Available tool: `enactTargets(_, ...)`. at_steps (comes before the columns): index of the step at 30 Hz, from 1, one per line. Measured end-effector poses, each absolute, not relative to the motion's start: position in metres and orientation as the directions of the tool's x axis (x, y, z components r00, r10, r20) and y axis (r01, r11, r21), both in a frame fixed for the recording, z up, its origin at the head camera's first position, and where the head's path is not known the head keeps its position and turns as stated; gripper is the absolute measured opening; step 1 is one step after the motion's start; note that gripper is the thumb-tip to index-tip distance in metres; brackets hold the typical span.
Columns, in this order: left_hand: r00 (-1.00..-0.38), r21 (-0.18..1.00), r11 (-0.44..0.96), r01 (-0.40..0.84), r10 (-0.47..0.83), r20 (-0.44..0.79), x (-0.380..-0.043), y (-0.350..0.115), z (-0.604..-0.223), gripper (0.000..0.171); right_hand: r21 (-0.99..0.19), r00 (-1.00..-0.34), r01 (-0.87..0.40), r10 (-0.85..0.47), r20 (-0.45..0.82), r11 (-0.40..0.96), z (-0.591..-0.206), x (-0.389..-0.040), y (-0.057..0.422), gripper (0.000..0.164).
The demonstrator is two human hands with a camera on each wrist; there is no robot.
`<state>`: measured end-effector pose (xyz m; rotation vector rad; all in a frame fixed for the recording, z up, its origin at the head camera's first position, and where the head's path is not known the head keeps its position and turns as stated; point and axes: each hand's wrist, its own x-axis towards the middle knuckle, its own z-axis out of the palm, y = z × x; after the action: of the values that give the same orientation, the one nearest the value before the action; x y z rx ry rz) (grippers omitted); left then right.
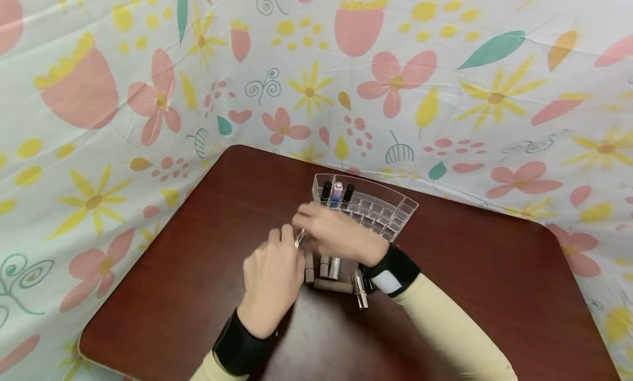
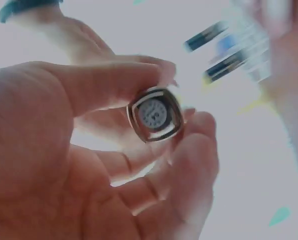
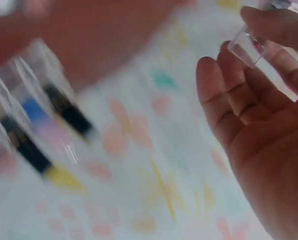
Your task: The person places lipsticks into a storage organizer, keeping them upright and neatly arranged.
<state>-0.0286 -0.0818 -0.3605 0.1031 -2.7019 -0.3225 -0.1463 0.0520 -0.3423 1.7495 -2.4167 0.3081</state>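
Tube (image 2: 154, 114) with a square metallic end and a round label is grasped between the thumb and bent fingers of your left hand (image 1: 273, 276). Your right hand (image 1: 341, 232) pinches a clear square-ended piece (image 3: 246, 49) between thumb and fingers; whether this belongs to the same tube, you cannot tell from these views. Your hands meet over the middle of the table (image 1: 475, 293), the held tube between them, its shiny side partly hidden by your fingers.

Beneath and just beyond your right wrist, you have two brown-grey tubes and a silver tube (image 1: 334, 269) lying side by side. A longer brown-grey tube (image 1: 332, 286) lies crosswise at their near ends. At its right end a second silver tube (image 1: 361, 293) lies at an angle, close to your right wristband (image 1: 395, 272).

Past your right hand, a clear tray (image 1: 406, 206) with rows of compartments stands near the table's far edge. Two black tubes stand in its far left part, with a pink-and-blue tube (image 1: 337, 193) between them. Your right hand hides the near left part of the tray. Flowered cloth (image 1: 316, 67) hangs behind the table.
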Motion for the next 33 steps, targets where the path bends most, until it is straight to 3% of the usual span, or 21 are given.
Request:
enactTargets(5,-0.833,0.285,0.925,0.250,0.055,0.551,-0.051,-0.090,-0.308,0.019,-0.136,-0.430,-0.895,-0.746,0.508,0.424,-0.290,-0.131,0.089,0.029)
enactTargets(9,-0.743,0.286,0.834,0.471,0.201,0.638,-0.062,-0.091,-0.278,0.023,-0.187,-0.490,-0.845,-0.583,0.648,0.502,-0.265,-0.106,0.112,0.029)
enactTargets(17,-0.588,0.294,0.628,0.720,0.329,0.739,-0.075,-0.090,-0.283,0.027,-0.264,-0.509,-0.791,-0.354,0.784,0.553,-0.264,-0.077,0.124,0.036)
enactTargets(24,-0.638,0.386,0.580,0.717,0.325,0.698,-0.081,-0.086,-0.316,0.028,-0.346,-0.589,-0.754,-0.342,0.732,0.558,-0.295,-0.080,0.131,0.037)
enactTargets(29,-0.657,0.373,0.605,0.703,0.354,0.665,-0.085,-0.085,-0.324,0.027,-0.412,-0.656,-0.713,-0.333,0.677,0.568,-0.315,-0.084,0.133,0.036)
enactTargets(33,-0.670,0.364,0.629,0.688,0.355,0.653,-0.089,-0.085,-0.328,0.027,-0.423,-0.670,-0.704,-0.335,0.663,0.571,-0.321,-0.090,0.133,0.035)
